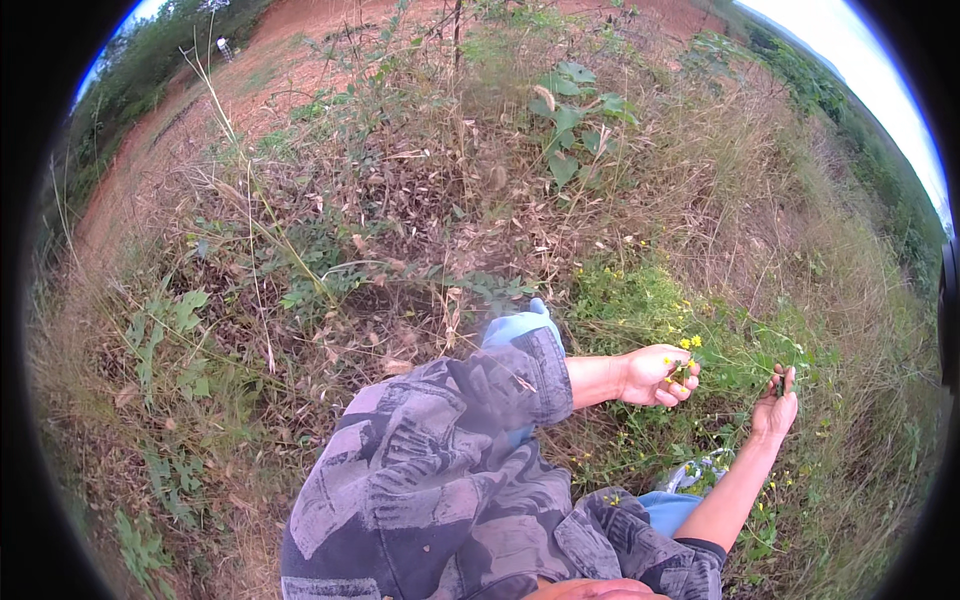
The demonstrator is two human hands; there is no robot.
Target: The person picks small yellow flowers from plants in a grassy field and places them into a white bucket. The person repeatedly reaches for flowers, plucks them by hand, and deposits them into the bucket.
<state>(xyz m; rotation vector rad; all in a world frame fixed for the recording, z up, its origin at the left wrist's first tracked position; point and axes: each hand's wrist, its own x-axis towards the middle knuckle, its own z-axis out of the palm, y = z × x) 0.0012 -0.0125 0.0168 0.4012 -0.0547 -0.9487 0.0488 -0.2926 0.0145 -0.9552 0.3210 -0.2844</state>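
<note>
My left hand (660, 376) has its fingers curled around a few small yellow flowers (691, 343), whose heads stick out past the thumb and fingertips. To the right, my right hand (775, 409) is raised with bent fingers. Between them is a small dark thing (781, 385), too small to tell whether it is a leaf, a stem or a tool. Thin green stems (739, 326) spread between and above the two hands. Below both hands grows a low bush with yellow flowers (637, 296).
By my blue-clad knee (667, 511) lies a whitish plastic bag (694, 474), partly hidden by leaves. Dry grass (750, 172) and leaf litter cover the slope. A broad-leaved plant (566, 120) stands ahead. Bare red soil (300, 45) lies beyond, with a distant person (223, 49) at upper left.
</note>
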